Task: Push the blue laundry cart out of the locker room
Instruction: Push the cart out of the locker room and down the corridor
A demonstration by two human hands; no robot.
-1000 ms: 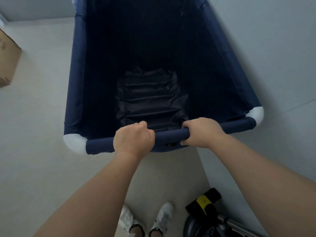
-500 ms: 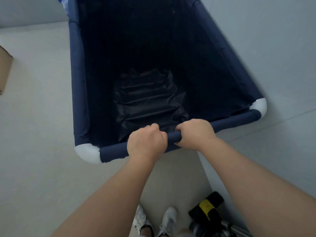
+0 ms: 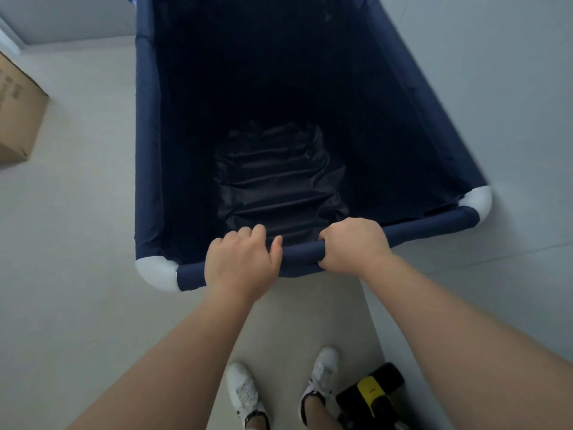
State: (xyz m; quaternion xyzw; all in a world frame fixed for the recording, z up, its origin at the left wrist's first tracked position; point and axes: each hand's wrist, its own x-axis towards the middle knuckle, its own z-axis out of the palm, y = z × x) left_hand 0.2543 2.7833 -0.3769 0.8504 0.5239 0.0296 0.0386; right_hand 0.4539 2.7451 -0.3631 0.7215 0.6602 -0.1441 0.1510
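Observation:
The blue laundry cart [image 3: 148, 150] fills the middle of the view, a deep dark-blue fabric bin with white corner joints and a crumpled dark liner at the bottom. Its near rail runs across in front of me. My right hand [image 3: 353, 246] is wrapped tightly around that rail right of centre. My left hand [image 3: 242, 262] lies over the rail left of centre, its fingers loosened and partly lifted. The cart's right side runs close along a pale wall.
A cardboard box [image 3: 18, 119] stands on the floor at the far left. A black and yellow device [image 3: 370, 392] lies on the floor by my right shoe [image 3: 321, 372]. The pale wall [image 3: 496, 88] bounds the right side. Pale floor stretches left of the cart.
The cart has swung so its near-left corner sits closer to me and further right. My hands first came close together; now the left hand has slid left and loosened its fingers.

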